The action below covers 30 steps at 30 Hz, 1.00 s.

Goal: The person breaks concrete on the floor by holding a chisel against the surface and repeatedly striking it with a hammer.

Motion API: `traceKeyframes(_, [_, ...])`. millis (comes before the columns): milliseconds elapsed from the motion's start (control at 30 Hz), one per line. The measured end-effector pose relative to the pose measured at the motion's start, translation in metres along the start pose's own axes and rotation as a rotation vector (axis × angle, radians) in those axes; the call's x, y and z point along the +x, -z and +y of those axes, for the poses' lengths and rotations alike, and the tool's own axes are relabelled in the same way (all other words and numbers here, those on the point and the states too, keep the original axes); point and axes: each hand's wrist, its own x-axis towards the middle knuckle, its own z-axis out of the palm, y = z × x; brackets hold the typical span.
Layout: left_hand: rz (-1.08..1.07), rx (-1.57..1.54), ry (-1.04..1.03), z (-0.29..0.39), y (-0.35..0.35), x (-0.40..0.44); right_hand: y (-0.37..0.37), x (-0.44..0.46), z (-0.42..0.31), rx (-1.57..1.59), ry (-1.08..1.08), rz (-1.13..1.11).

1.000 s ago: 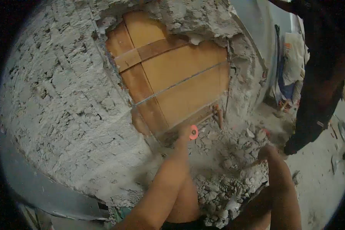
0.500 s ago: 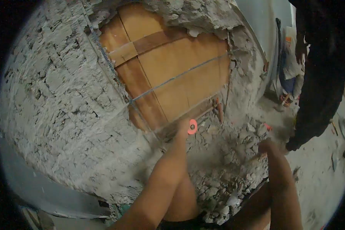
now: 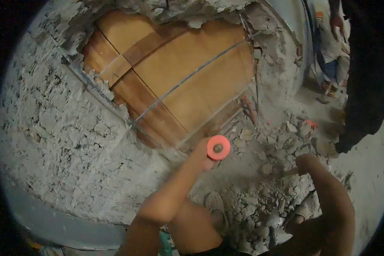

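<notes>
My left hand point(image 3: 204, 154) is closed around a chisel with a round pink hand guard point(image 3: 225, 150). The chisel's metal striking end shows in the middle of the guard and faces me; its tip is hidden behind my hand, near the lower edge of the broken wall opening. Lower right, my right hand point(image 3: 304, 164) grips the pale handle of a hammer point(image 3: 266, 170). The hammer's blurred head points left, over the rubble and apart from the chisel. Behind my left hand are wooden boards point(image 3: 200, 85), crossed by a bare rebar point(image 3: 187, 78).
Rough chipped concrete point(image 3: 64, 128) surrounds the opening. Broken rubble point(image 3: 247, 213) lies between my feet, with a clog point(image 3: 214, 202) on the left one. Dark cloth point(image 3: 367, 85) hangs at the right. Beyond it are a person's hand point(image 3: 338, 26) and another hammer point(image 3: 325, 96).
The view has shifted, and the wall opening sits further left. The chisel's guard now faces me more fully. My right hand is slightly further right, with the hammer now showing.
</notes>
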Motion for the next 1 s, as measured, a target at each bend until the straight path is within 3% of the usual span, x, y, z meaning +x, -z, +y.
traceKeyframes(33, [-0.131,0.275,-0.127,0.002,-0.005,-0.009,-0.002,-0.003,0.004,-0.001,0.013,-0.001])
traceKeyframes(67, [-0.119,0.280,-0.120,0.007,-0.009,-0.012,-0.005,-0.004,0.010,0.041,0.029,0.027])
traceKeyframes(133, [0.047,-0.270,0.372,0.012,-0.013,-0.011,-0.012,-0.007,0.022,0.087,0.056,0.050])
traceKeyframes(167, [0.056,-0.268,0.375,0.008,-0.010,-0.006,-0.015,-0.008,0.030,0.081,0.095,0.069])
traceKeyframes(233, [-0.211,-0.434,0.384,0.005,-0.005,0.002,-0.019,-0.010,0.038,0.075,0.138,0.082])
traceKeyframes(267, [-0.207,-0.436,0.387,0.003,-0.002,0.003,-0.020,-0.011,0.041,0.114,0.128,0.108])
traceKeyframes(333, [-0.168,0.988,-0.370,0.014,-0.018,-0.002,-0.028,-0.009,0.044,0.164,0.097,0.113])
traceKeyframes(400, [-0.167,0.939,-0.339,0.018,-0.027,0.008,-0.038,0.001,0.050,0.128,0.054,0.080])
traceKeyframes(467, [-0.171,0.886,-0.314,0.010,-0.023,0.022,-0.041,-0.007,0.046,0.145,0.041,0.329])
traceKeyframes(533, [-0.069,0.318,-0.267,-0.015,-0.013,0.041,0.004,-0.026,0.027,0.301,-0.103,0.008])
traceKeyframes(567, [-0.093,0.283,-0.269,-0.007,-0.028,0.036,-0.007,-0.022,0.031,0.156,-0.021,0.105])
traceKeyframes(633, [-0.022,-0.337,0.215,0.030,-0.055,0.018,-0.002,-0.016,0.028,0.093,-0.085,0.104])
traceKeyframes(733, [-0.183,-0.479,0.282,0.033,-0.056,0.016,-0.014,0.006,0.032,0.064,-0.100,0.243])
traceKeyframes(800, [-0.233,-0.610,0.324,0.030,-0.059,0.009,0.010,-0.006,0.023,0.059,-0.122,0.164])
traceKeyframes(867, [-0.314,-0.575,0.382,0.023,-0.058,0.006,0.024,-0.016,0.012,0.073,-0.142,0.104])
traceKeyframes(1000, [-0.394,-0.422,0.388,0.024,-0.059,-0.018,0.006,0.004,0.002,0.023,-0.102,0.263])
